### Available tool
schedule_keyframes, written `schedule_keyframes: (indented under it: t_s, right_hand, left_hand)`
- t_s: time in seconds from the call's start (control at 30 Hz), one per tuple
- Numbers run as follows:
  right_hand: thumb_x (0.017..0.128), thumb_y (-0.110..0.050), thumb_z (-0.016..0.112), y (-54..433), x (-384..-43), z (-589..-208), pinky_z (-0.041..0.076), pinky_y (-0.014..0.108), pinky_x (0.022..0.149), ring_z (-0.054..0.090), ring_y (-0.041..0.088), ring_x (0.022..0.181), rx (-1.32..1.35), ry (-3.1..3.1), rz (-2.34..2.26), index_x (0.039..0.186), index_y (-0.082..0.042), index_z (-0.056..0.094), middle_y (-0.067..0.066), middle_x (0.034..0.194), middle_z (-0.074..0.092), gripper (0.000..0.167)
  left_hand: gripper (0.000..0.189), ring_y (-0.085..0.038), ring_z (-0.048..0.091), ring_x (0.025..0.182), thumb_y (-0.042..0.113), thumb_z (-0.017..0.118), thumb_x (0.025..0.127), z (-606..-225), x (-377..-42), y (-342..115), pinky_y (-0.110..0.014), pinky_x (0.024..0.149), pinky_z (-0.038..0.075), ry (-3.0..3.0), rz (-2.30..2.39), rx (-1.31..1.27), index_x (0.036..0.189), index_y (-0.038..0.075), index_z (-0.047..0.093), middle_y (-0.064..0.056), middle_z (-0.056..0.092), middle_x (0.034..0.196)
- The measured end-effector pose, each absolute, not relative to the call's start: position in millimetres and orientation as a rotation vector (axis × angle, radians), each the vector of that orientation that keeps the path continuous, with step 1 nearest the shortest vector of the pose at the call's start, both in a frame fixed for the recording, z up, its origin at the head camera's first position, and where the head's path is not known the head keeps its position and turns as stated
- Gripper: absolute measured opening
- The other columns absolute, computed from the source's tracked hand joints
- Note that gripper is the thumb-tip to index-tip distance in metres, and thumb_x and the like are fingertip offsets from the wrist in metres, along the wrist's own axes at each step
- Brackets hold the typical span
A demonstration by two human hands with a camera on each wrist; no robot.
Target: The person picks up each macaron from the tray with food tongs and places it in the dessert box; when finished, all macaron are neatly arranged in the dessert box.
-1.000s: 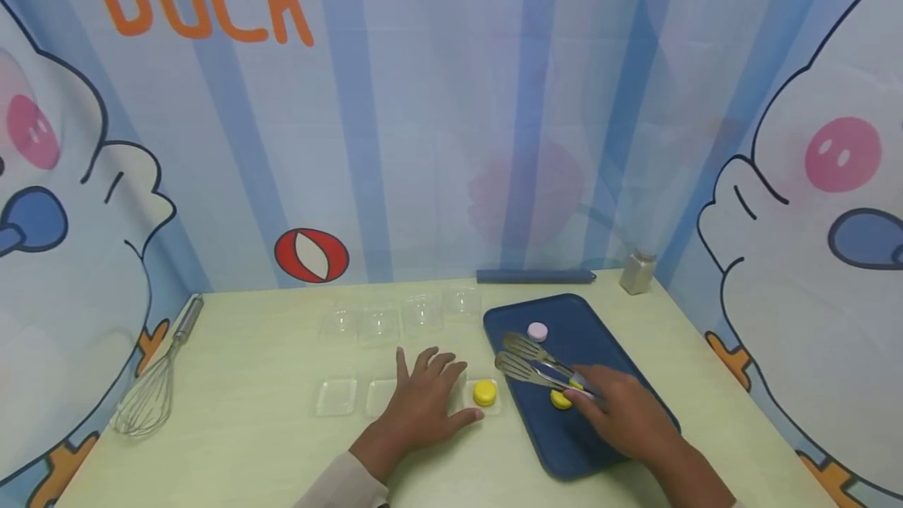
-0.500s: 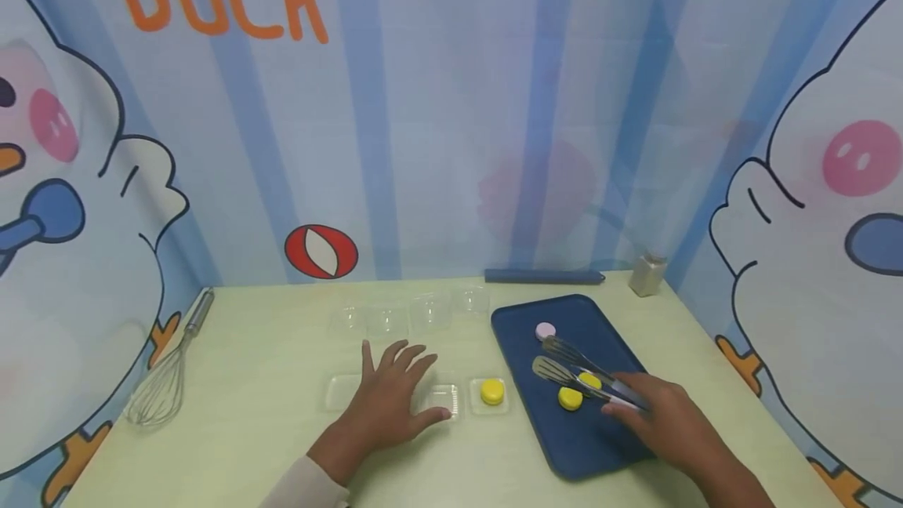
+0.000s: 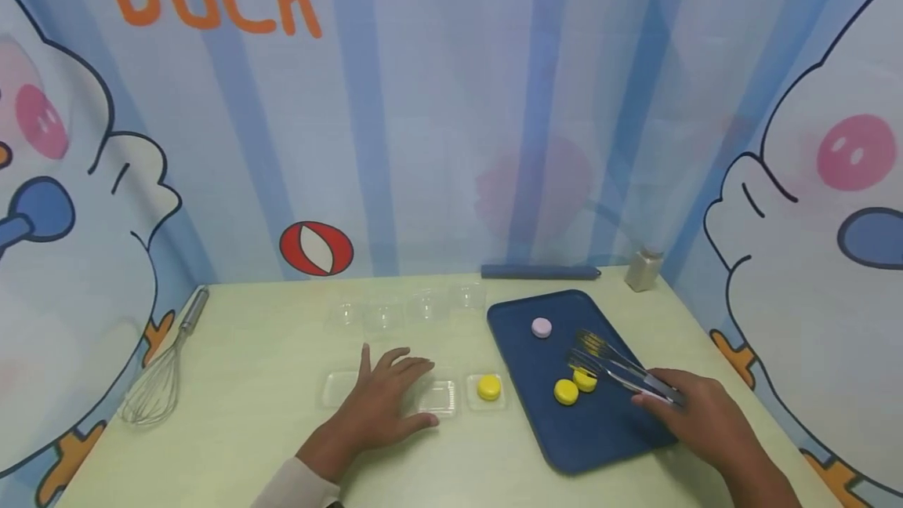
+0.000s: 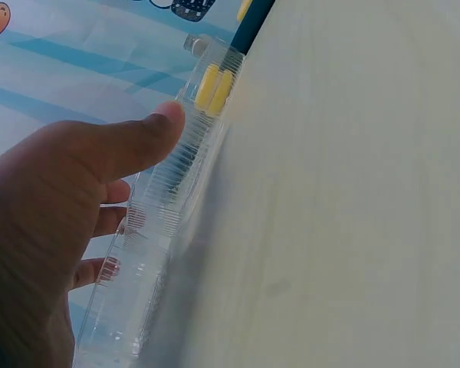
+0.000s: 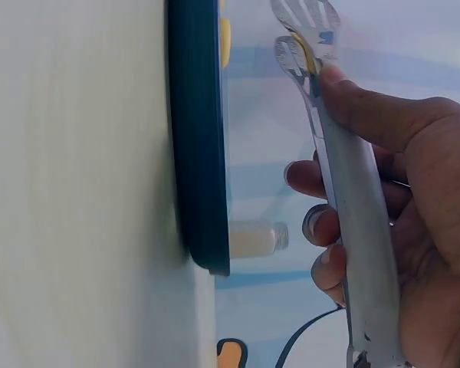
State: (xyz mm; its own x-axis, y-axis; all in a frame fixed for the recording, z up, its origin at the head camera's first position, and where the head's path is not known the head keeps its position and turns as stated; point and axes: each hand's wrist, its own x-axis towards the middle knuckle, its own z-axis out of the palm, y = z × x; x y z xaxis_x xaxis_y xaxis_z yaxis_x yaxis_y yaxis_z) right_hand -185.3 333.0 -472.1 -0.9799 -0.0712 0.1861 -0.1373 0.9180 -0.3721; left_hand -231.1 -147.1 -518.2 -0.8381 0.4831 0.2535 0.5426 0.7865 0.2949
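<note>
My right hand (image 3: pixel 705 418) grips slotted metal tongs (image 3: pixel 621 367) over the dark blue tray (image 3: pixel 585 441). In the right wrist view, fingers and thumb wrap the tongs' handle (image 5: pixel 368 253). Two yellow macarons lie on the tray by the tong tips, one (image 3: pixel 566 392) left of the other (image 3: pixel 584 380), with a pink macaron (image 3: pixel 541 327) farther back. My left hand (image 3: pixel 374 410), its fingers spread, is at a row of clear plastic box bases (image 3: pixel 439 397), partly hiding them. Right of it, a yellow macaron (image 3: pixel 488 387) sits in the last clear base (image 3: pixel 487 405).
Several clear domed lids (image 3: pixel 384 318) stand behind the bases. A whisk (image 3: pixel 158 382) lies at the far left. Along the back edge are a dark blue bar (image 3: pixel 540 272) and a small shaker (image 3: pixel 643 270). Printed curtains enclose the table.
The right hand and tongs have moved right, away from the pink macaron and past the yellow ones. My left hand has drawn left, off the base with the macaron.
</note>
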Motion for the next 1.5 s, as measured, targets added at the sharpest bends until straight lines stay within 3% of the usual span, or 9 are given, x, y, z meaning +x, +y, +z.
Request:
schedule_keyframes:
  t_s: [0.27,0.83,1.5]
  right_hand:
    - [0.092,-0.045,0.087,346,-187,-480,0.059,0.069,0.094,0.072,0.052,0.119,0.112,-2.918,0.573,0.127,0.001,0.078,0.029,0.129,0.077,0.058]
    - [0.090,-0.047,0.088,353,-192,-487,0.062,0.060,0.083,0.079,0.037,0.102,0.132,-2.943,0.603,0.121,-0.001,0.081,0.020,0.115,0.082,0.056]
    - [0.092,-0.050,0.085,353,-193,-490,0.060,0.067,0.093,0.074,0.048,0.117,0.124,-3.028,0.605,0.128,0.003,0.077,0.027,0.126,0.078,0.064]
  left_hand:
    - [0.073,-0.038,0.053,0.151,0.056,0.083,0.091,-520,-232,-149,-0.093,0.119,0.016,-2.761,-0.523,-0.854,0.150,0.018,0.065,-0.002,0.069,0.150]
    - [0.068,-0.037,0.056,0.147,0.054,0.084,0.091,-521,-230,-152,-0.094,0.118,0.019,-2.708,-0.498,-0.867,0.146,0.018,0.068,-0.003,0.070,0.147]
    - [0.064,-0.036,0.058,0.146,0.053,0.083,0.092,-520,-230,-150,-0.094,0.118,0.019,-2.720,-0.498,-0.875,0.143,0.017,0.069,-0.004,0.071,0.144]
